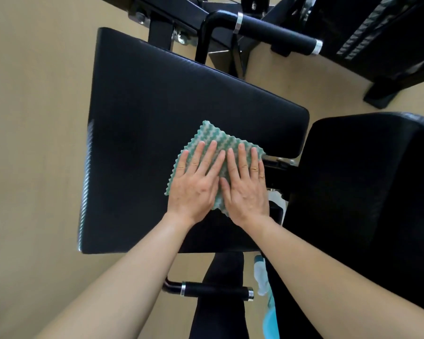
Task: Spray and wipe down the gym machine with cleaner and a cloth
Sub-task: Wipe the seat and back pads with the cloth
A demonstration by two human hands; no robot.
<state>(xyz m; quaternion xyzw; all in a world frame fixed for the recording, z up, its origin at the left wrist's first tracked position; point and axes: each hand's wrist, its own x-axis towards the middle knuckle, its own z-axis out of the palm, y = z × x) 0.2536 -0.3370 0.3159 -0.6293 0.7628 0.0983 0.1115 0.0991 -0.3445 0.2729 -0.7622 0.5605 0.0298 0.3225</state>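
Gym: padded machine bench [157, 113], handle grips [277, 30].

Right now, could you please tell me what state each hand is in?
Left hand: open, fingers straight, pressing flat on the cloth.
Right hand: open, fingers straight, pressing flat on the same cloth on the black pad.

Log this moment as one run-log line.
step: wipe | left hand: flat on cloth | right hand: flat on cloth | cloth: spread on black pad, near right edge

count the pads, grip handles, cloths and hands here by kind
black pads: 2
grip handles: 2
cloth: 1
hands: 2
total: 7
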